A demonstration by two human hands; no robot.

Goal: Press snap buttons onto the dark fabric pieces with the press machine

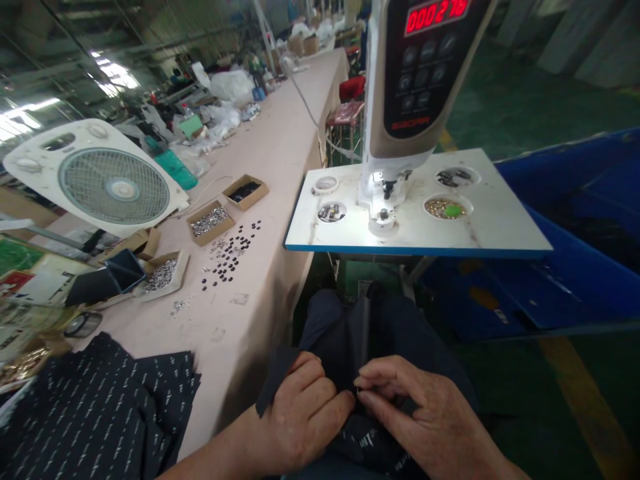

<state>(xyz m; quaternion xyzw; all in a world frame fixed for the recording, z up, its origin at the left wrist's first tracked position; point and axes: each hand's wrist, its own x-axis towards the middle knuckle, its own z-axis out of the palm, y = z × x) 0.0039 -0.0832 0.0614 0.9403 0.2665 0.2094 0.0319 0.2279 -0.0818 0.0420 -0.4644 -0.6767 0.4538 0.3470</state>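
A dim workshop with a green floor [520, 380], cluttered and blurred towards the back. Along the left, a long pale desk [280, 143], running far into the room, with plastic bags [233, 87] heaped on its far part. To the right, a big blue bin [575, 233]. Straight ahead, a machine [417, 80] with red lit digits on a black panel, above a white board [480, 233] edged in blue; in the board, four round openings with small things in them, among them gold bits [443, 208] and something green.

On the desk, a white fan [123, 187], tilted; nearer, a pile of black printed cloth [110, 407]. Low over the lap, between desk and board, dark cloth [277, 380] in the left hand [307, 417], fingers curled tight around it, one corner out beyond the knuckles. Just beside, the right hand [425, 410], thumb and forefinger pinched together. Beside the fan, small open boxes [213, 230] of silvery and black pieces; in front of them, black discs [230, 257] loose on the desk. Smallest of all, between the right fingertips, a thin bit [358, 392], too small to identify.
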